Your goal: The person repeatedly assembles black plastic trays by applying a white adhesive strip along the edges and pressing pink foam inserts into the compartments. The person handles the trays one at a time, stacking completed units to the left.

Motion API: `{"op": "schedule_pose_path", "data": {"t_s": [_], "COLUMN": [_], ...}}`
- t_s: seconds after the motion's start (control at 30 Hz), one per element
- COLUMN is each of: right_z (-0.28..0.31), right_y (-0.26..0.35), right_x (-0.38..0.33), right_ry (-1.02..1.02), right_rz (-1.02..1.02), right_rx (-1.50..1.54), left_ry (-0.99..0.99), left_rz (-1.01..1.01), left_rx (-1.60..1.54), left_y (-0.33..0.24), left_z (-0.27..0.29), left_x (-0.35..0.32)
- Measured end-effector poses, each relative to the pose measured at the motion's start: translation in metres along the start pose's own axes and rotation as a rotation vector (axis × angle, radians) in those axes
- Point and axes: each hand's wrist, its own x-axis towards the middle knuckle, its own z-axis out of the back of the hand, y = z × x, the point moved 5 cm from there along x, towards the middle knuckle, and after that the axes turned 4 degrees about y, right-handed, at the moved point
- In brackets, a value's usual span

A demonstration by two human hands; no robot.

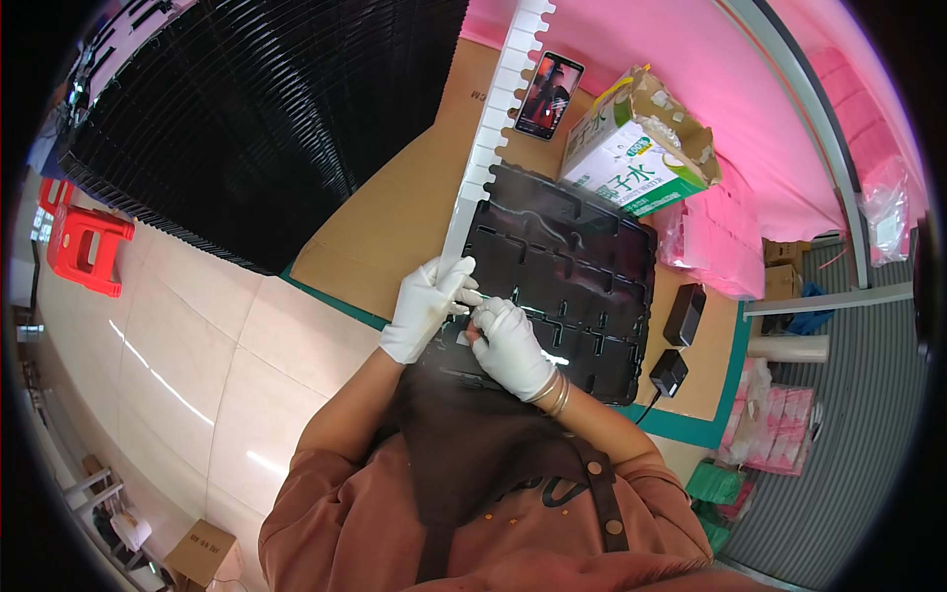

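In a white glove, my left hand point(426, 308) is closed around the near end of a long white strip with notched edges point(480, 163). The strip runs away from me, slanting up past the tray. Close beside it, my right hand point(514, 347), also gloved, has its fingers bent and pressed together near the left fingertips. Whatever the right fingers pinch is too small or hidden to make out. Under both hands lies a black plastic tray point(552, 271) with moulded slots and ridges.
A tall stack of black trays point(247, 118) stands at the far left. Past the tray are a phone point(549, 96) and an open carton point(631, 158). Pink packs point(715, 232), a black box point(686, 315) and a corded black adapter point(669, 373) are on the right. A red stool point(89, 247) stands left.
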Motion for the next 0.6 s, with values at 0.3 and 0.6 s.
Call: {"op": "schedule_pose_path", "data": {"t_s": [0.3,0.6], "right_z": [-0.007,-0.013], "right_y": [0.007,-0.003], "right_x": [0.006,0.0], "right_ry": [-0.034,0.01], "right_rz": [-0.097,-0.028], "right_rx": [-0.135,-0.077], "left_ry": [-0.003,-0.006], "left_rz": [-0.015,-0.015], "left_rx": [-0.052,-0.057], "left_y": [0.006,0.002], "left_z": [0.003,0.001], "left_x": [0.005,0.005]}}
